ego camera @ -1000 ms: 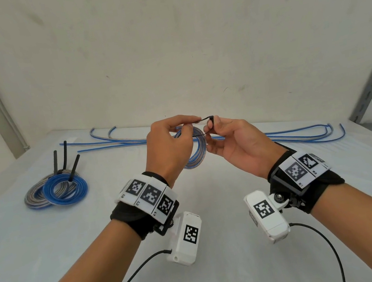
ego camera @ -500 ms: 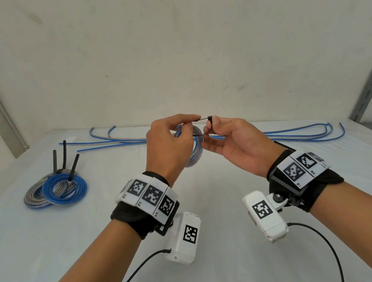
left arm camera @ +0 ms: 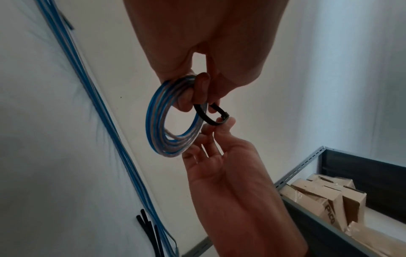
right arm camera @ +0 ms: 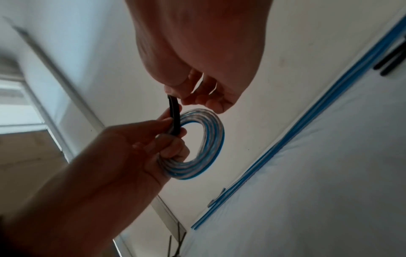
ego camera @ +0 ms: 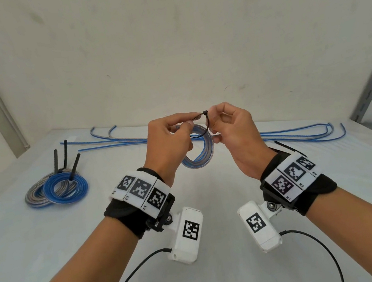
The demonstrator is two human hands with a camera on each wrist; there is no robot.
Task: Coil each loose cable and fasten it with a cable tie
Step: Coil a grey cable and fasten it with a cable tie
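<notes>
A coil of blue and clear cable [ego camera: 203, 156] hangs in the air in front of me, above the white table [ego camera: 203, 211]. My left hand [ego camera: 178, 127] grips the coil [left arm camera: 153, 121] at its top and pinches the tail of a black cable tie [ego camera: 200, 135]. The tie [left arm camera: 206, 116] is looped around the coil's strands [right arm camera: 211, 139]. My right hand [ego camera: 214, 118] pinches the tie's small head [ego camera: 205, 112] between thumb and fingertips. In the right wrist view the tie [right arm camera: 174, 113] runs between the two hands.
Two coils [ego camera: 56, 190] fastened with upright black tie tails lie at the table's left. Loose blue cables [ego camera: 300, 132] run along the back edge by the wall. Spare black ties [left arm camera: 149, 231] lie beside them. A metal shelf with boxes [left arm camera: 329, 205] stands to the right.
Both hands have lifted the coil slightly. My right fingers have shifted on the tie head, which now sits a little higher. Both hands have kept their hold.
</notes>
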